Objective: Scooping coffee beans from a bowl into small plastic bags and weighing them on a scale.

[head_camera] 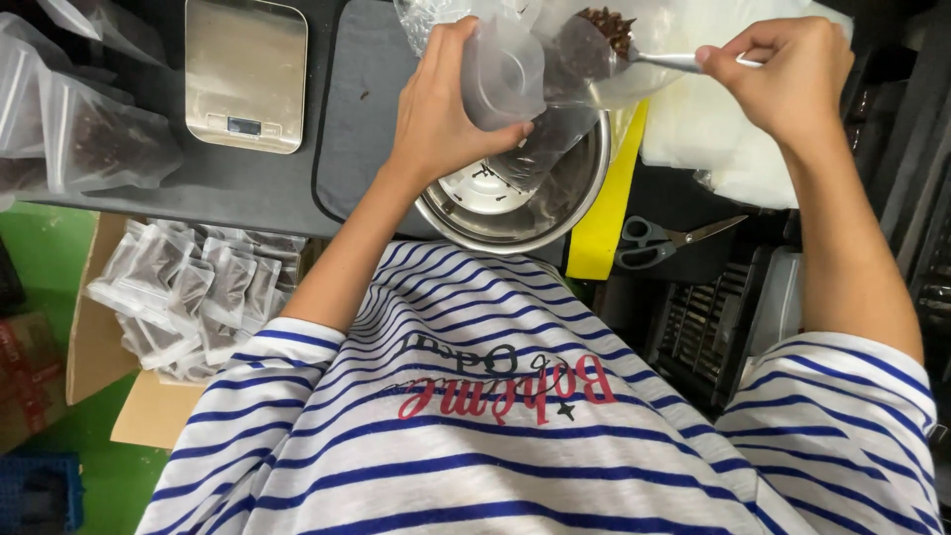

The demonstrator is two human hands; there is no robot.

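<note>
My left hand (444, 104) grips a clear plastic pouch (515, 94), holding its mouth open above a steel bowl (580, 193). My right hand (783, 74) holds the handle of a metal spoon (659, 61). The spoon's bowl is heaped with dark brown dried pieces (606, 28) and sits at the pouch's opening. Some dark pieces show through the pouch's lower part. The steel bowl sits on a dark grey mat (362, 109) at the table's near edge.
A flat steel kitchen scale (246, 74) lies at the back left. Filled clear pouches (94, 139) lie beside it, and several more fill a cardboard box (94, 337) below the table. Scissors (674, 240) lie at the right, near white bags (713, 139) and a yellow strip (609, 218).
</note>
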